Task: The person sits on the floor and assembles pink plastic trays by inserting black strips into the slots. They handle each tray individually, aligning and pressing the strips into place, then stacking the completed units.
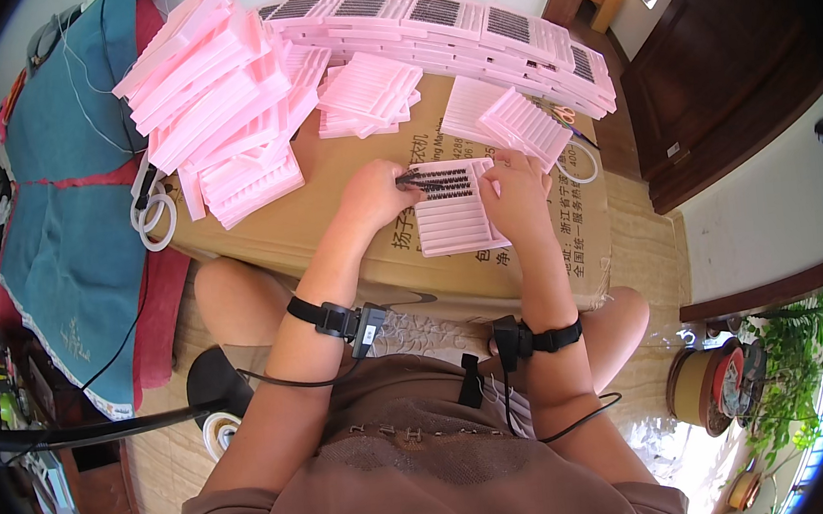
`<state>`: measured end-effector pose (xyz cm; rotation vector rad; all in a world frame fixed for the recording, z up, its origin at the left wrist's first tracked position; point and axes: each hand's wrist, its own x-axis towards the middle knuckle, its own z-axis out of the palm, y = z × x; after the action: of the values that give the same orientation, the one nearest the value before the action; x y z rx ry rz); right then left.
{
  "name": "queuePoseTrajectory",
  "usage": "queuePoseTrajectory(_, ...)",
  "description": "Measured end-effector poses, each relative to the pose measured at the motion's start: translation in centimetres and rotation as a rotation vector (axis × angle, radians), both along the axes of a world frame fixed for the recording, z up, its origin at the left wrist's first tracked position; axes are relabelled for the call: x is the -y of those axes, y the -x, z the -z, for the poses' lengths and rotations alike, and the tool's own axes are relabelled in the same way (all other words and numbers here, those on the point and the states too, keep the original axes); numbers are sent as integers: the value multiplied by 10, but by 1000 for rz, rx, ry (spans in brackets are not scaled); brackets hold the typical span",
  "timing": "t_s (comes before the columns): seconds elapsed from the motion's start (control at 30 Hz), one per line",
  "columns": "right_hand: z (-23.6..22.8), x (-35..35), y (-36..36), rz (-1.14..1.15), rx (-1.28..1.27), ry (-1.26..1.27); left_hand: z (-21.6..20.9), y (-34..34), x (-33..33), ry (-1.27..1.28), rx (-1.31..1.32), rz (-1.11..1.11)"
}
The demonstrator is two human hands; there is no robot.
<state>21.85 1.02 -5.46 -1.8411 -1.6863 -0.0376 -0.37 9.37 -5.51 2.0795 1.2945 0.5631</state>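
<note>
A pale pink ridged tray [463, 225] lies on the cardboard box in front of me. Several short black strips that look like false eyelashes [446, 183] fill its far rows, while its near rows are bare pink. My left hand [379, 197] is at the tray's left edge, its fingers closed on a small bunch of black lash strips [409, 180]. At the tray's right edge is my right hand [521, 198], thumb and fingers bent together in a pinch. Whatever those fingertips hold, if anything, is hidden.
A tall leaning pile of pink trays [222, 107] stands at the left. Filled trays [444, 11] are stacked along the back; loose ones [372, 89] lie nearer. A white ring [579, 162] and scissors [565, 114] sit at the right of the cardboard box [330, 215].
</note>
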Motion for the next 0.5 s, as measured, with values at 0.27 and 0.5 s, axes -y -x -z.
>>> queuePoseTrajectory(0.27,6,-1,14,-93,112,60,0,0,0,34,50,-4)
queuePoseTrajectory(0.5,11,-2,46,-180,23,106,6,10,-3,26,113,46)
